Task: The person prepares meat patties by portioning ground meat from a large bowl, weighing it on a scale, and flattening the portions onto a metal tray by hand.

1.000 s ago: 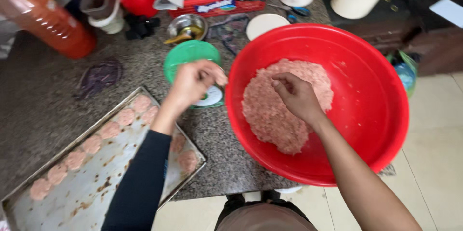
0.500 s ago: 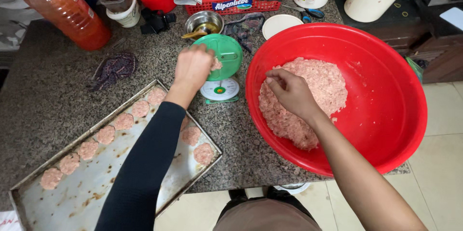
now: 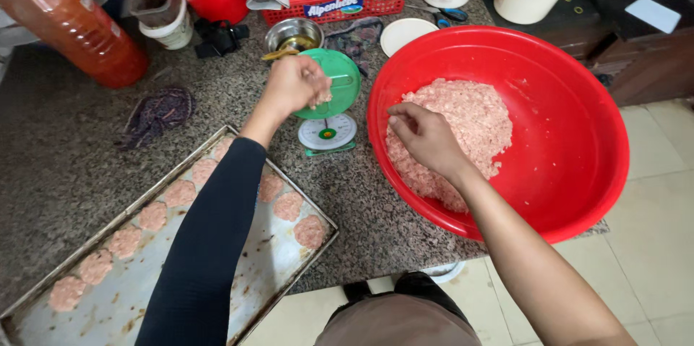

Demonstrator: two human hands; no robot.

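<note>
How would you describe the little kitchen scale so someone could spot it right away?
Start at the big red basin of minced meat. Just to its left on the speckled counter stands the scale, under the left hand. Its green pan and white round dial mark it out from everything else there.

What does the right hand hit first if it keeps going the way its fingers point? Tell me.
The right hand points down and left into the minced meat in the red bowl. It would most likely meet the meat first; the fingers seem to hover just above, though depth is unclear.
</note>
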